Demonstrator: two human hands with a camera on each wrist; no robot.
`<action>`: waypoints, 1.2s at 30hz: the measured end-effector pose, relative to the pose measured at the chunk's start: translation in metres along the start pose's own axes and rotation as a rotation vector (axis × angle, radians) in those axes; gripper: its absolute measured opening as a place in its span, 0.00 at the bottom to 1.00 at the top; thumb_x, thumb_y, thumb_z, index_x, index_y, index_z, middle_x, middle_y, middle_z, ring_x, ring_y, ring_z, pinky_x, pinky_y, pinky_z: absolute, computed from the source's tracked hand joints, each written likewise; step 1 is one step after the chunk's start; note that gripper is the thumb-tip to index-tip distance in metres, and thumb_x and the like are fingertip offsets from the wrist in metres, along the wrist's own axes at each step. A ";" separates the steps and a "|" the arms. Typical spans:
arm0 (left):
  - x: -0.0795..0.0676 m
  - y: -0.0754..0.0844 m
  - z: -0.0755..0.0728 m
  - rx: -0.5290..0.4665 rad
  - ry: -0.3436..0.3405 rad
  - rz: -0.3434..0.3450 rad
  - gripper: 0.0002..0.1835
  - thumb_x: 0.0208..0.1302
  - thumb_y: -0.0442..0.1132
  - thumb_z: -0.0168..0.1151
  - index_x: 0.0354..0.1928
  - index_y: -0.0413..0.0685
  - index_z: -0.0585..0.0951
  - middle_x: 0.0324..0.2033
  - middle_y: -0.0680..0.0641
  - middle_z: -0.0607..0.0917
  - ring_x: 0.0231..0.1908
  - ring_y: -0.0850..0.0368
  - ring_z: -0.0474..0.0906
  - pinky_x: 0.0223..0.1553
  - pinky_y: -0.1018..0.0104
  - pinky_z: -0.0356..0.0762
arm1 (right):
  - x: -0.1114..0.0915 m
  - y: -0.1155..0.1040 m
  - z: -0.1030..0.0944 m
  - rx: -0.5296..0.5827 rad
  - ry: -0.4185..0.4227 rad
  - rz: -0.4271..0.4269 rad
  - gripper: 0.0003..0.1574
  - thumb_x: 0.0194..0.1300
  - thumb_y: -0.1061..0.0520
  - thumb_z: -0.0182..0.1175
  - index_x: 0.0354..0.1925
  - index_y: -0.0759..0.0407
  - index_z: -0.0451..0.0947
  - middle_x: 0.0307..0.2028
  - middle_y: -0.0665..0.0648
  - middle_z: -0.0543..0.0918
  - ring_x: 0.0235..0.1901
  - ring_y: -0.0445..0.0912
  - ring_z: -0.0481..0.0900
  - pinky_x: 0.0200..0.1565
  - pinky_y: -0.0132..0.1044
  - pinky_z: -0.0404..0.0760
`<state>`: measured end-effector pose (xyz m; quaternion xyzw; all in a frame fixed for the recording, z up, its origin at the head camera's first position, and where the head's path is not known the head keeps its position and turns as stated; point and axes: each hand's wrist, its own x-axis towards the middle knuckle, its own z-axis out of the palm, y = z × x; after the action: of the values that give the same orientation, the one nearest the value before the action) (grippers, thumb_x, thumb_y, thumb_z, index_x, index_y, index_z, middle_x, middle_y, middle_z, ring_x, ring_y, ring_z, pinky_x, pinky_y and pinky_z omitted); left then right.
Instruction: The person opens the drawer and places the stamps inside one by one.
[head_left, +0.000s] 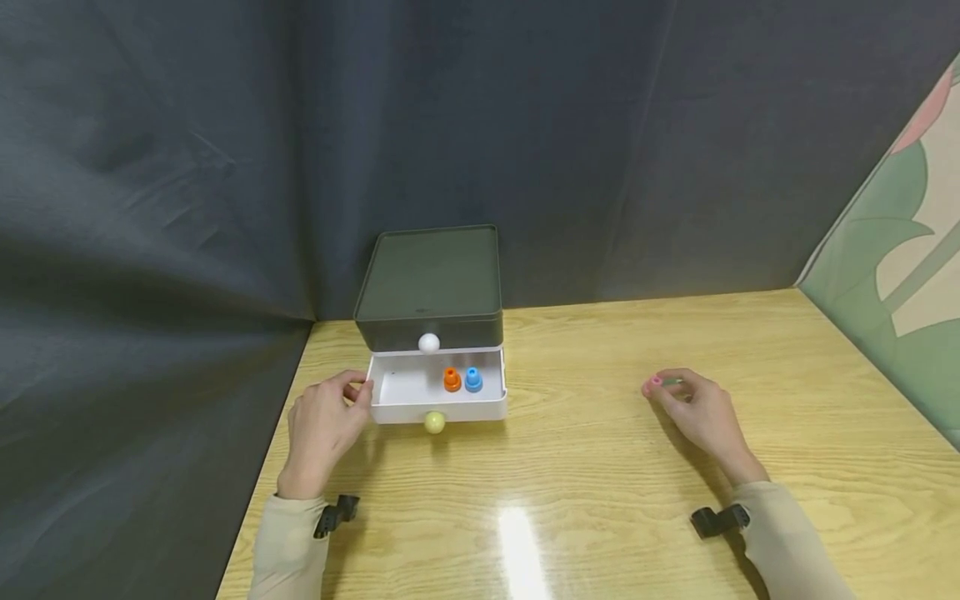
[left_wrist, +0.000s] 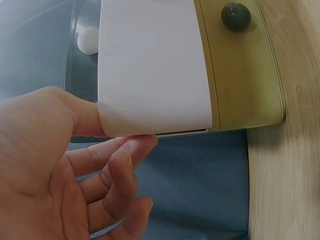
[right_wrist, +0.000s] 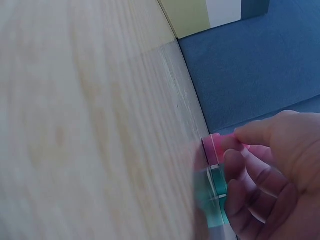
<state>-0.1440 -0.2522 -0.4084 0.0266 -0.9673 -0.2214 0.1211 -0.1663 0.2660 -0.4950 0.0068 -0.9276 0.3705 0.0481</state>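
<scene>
Right grip [right_wrist: 282, 172] partly hides a pink piece [right_wrist: 212, 149].

1 cab. [head_left: 433, 271], w/ 3 drawers: dk top drawer [head_left: 393, 336], wht mid drawer [head_left: 405, 412], yel btm drawer [left_wrist: 245, 75]. On cab. front, 3 knobs: wht knob [head_left: 429, 343], yel knob [head_left: 434, 422], dk knob [left_wrist: 236, 16]. In cab.'s mid drawer, 2 pcs: orange pc [head_left: 452, 380] & blue pc [head_left: 473, 381]. Well R of cab.: 1 pink pc [right_wrist: 212, 151], min. 1 grn pc [right_wrist: 218, 180]; exact grn qty unclear, partly hidden. 2 hands: L hand [head_left: 322, 425] at cab.'s L side, R hand [head_left: 707, 417] well R of cab. 1 table [head_left: 585, 467] under cab.
</scene>
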 end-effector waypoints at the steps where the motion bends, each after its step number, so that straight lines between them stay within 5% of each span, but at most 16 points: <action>1: 0.000 0.000 0.000 -0.001 -0.001 -0.001 0.17 0.74 0.47 0.62 0.52 0.45 0.90 0.32 0.45 0.90 0.21 0.53 0.74 0.24 0.63 0.64 | 0.000 -0.001 0.000 0.004 -0.004 0.001 0.28 0.79 0.43 0.62 0.61 0.64 0.81 0.47 0.70 0.91 0.46 0.66 0.90 0.35 0.40 0.84; 13: -0.001 0.000 -0.001 0.000 -0.001 0.007 0.17 0.74 0.47 0.62 0.52 0.44 0.90 0.32 0.45 0.90 0.21 0.53 0.74 0.24 0.63 0.64 | -0.005 -0.002 -0.001 0.049 -0.035 0.017 0.28 0.79 0.40 0.61 0.59 0.62 0.81 0.47 0.69 0.90 0.24 0.45 0.86 0.14 0.35 0.68; 29: -0.001 -0.001 0.000 0.002 -0.011 0.001 0.17 0.75 0.47 0.62 0.53 0.44 0.90 0.33 0.44 0.91 0.21 0.53 0.74 0.24 0.63 0.64 | -0.004 -0.015 -0.001 0.041 -0.066 0.055 0.39 0.73 0.32 0.65 0.60 0.64 0.78 0.51 0.71 0.89 0.27 0.46 0.87 0.23 0.37 0.78; 36: 0.000 -0.001 0.000 0.006 -0.021 -0.001 0.17 0.75 0.47 0.61 0.53 0.45 0.89 0.34 0.44 0.91 0.22 0.53 0.74 0.24 0.63 0.65 | -0.005 -0.023 -0.002 0.058 -0.071 0.016 0.25 0.73 0.46 0.67 0.57 0.63 0.79 0.52 0.71 0.89 0.23 0.46 0.84 0.19 0.35 0.75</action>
<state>-0.1441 -0.2529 -0.4085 0.0251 -0.9691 -0.2188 0.1109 -0.1599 0.2506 -0.4789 0.0139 -0.9175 0.3972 0.0116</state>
